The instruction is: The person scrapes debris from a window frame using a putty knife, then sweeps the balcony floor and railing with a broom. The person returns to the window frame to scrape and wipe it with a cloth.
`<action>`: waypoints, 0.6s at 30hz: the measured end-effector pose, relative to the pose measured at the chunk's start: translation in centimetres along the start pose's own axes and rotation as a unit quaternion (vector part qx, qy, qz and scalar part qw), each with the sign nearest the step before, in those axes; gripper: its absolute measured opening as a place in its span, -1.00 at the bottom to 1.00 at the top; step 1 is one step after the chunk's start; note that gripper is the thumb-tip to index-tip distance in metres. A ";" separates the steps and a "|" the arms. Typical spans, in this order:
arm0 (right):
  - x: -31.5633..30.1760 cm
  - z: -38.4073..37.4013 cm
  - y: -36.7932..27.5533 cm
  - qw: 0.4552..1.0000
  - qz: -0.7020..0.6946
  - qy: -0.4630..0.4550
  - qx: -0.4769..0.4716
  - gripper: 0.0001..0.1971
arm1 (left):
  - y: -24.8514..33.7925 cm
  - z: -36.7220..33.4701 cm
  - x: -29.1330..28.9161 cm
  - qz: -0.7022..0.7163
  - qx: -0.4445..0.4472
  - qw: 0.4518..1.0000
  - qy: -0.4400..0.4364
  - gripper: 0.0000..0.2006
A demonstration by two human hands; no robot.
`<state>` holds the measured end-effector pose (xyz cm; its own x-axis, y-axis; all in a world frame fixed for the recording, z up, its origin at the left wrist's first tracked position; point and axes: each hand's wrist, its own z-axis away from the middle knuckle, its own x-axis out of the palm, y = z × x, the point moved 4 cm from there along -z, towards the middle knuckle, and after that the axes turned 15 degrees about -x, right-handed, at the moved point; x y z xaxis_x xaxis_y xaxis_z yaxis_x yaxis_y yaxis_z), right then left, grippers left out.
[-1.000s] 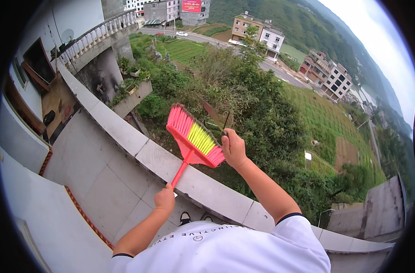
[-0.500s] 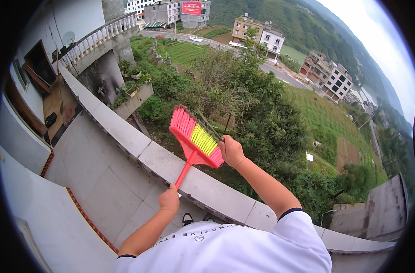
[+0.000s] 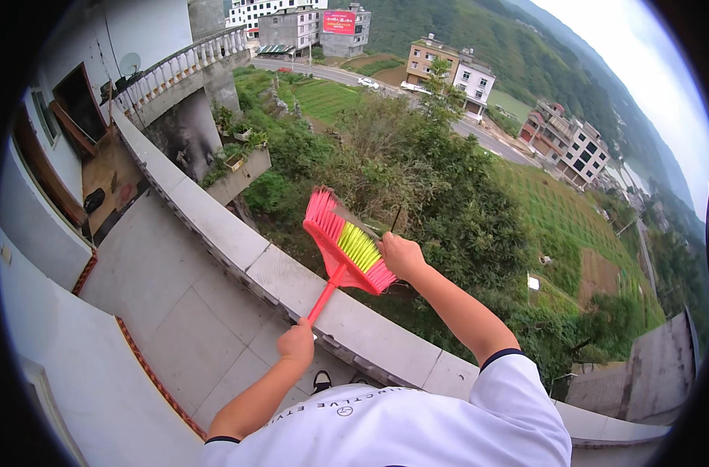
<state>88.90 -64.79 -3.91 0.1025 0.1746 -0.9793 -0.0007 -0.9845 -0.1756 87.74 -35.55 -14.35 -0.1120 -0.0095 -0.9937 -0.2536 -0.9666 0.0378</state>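
A broom with a red handle and pink and yellow bristles [image 3: 345,245] is held up over the low concrete parapet wall [image 3: 238,253]. My left hand [image 3: 296,342] is closed around the red handle near its lower end. At the far side of the bristle head, my right hand [image 3: 400,255] has its fingers in the pink and yellow bristles beyond the wall's outer edge. Both forearms reach out from my white shirt at the bottom of the view.
I stand on a tiled rooftop terrace [image 3: 168,311] with a white wall [image 3: 74,373] on the left. Past the parapet the ground drops to trees [image 3: 417,163], green fields and houses. A balustrade [image 3: 175,66] and a doorway lie at the far left.
The broom head has tipped and drifted slightly right and down over the wall. My right hand has slid along the bristles with it; the left hand keeps its hold on the handle.
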 end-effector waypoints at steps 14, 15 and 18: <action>-2.8 -4.4 -3.0 0.994 -0.015 0.108 -0.020 -0.75 | 0.1 -0.1 0.4 0.008 0.014 0.999 0.040 -0.92; 2.6 -2.8 2.7 0.976 0.055 -0.205 0.039 -0.71 | 0.9 -0.7 0.1 0.010 0.028 0.999 0.044 -0.92; 6.5 1.3 7.6 0.960 0.053 -0.241 0.130 -0.65 | 1.4 -1.5 1.3 0.004 0.028 0.998 0.047 -0.91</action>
<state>88.25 -71.14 -11.78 -0.3834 0.1236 -0.9153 -0.2410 -0.9701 -0.0300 88.70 -37.27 -15.75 -0.0233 -0.0431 -0.9988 -0.3065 -0.9507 0.0482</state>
